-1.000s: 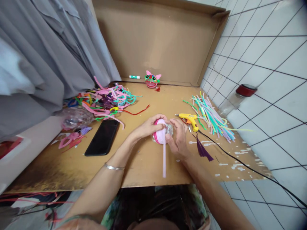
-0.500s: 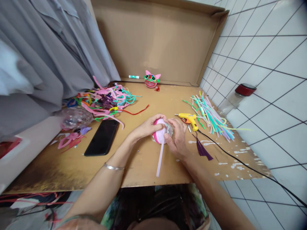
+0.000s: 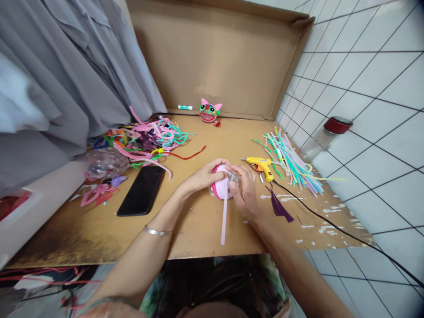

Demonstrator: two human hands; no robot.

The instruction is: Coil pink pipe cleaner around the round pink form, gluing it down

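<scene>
Between my hands is a small clear plastic ball wrapped with pink and pale lilac pipe cleaner. My left hand grips it from the left, the thumb pressed on the lilac windings. From the right, my right hand curls around the uncovered clear side, its thumb close to the lilac strand. The loose end of a lilac pipe cleaner hangs from the ball toward the table's front edge. Right of my hands lies a yellow hot glue gun, its nozzle pointing left.
Pipe cleaners lie in a bundle at right and a tangled heap at left. A black phone, purple tassel, glue stick, pink-eared figure and red-lidded jar surround the work. The gun's cord crosses the right side.
The loose lilac end has swung slightly to the right. My right thumb has moved up a little and away from the strand; my left hand keeps its hold.
</scene>
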